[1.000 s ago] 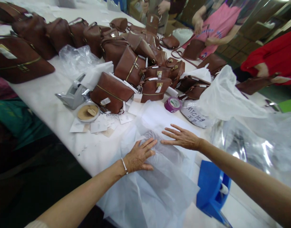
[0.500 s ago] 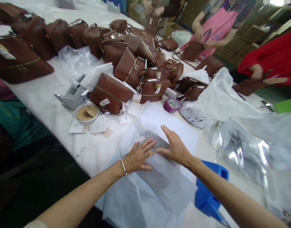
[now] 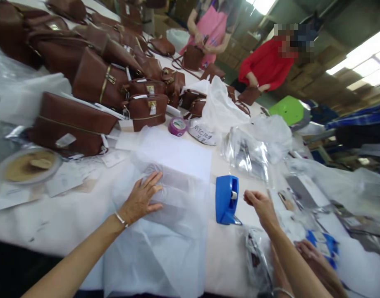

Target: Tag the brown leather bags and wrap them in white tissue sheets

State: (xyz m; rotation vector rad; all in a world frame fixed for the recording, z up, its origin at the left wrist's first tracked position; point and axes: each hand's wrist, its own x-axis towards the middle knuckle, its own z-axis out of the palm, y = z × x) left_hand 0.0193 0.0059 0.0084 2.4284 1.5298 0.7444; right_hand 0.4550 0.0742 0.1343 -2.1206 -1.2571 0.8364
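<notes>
Spreading over translucent white paper (image 3: 175, 209), my left grip (image 3: 140, 199) lay unclenched; my right grip (image 3: 261, 206) curled, contents unclear, at three o'clock.

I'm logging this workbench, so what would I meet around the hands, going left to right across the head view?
Round dish, left hand on translucent wrapping, purple tape roll, blue tape dispenser, right hand.

**Brown and white, with bright accents**

The bags (image 3: 89, 76) are brown, one zip (image 3: 104, 87) gold-toned. The sheet (image 3: 158, 260) is a pale bluish white, the surface (image 3: 222, 256) off-white. The tape dispenser (image 3: 223, 198) is blue, the tape roll (image 3: 176, 130) purple. One apron (image 3: 210, 25) is pink, one top (image 3: 266, 62) red.
</notes>
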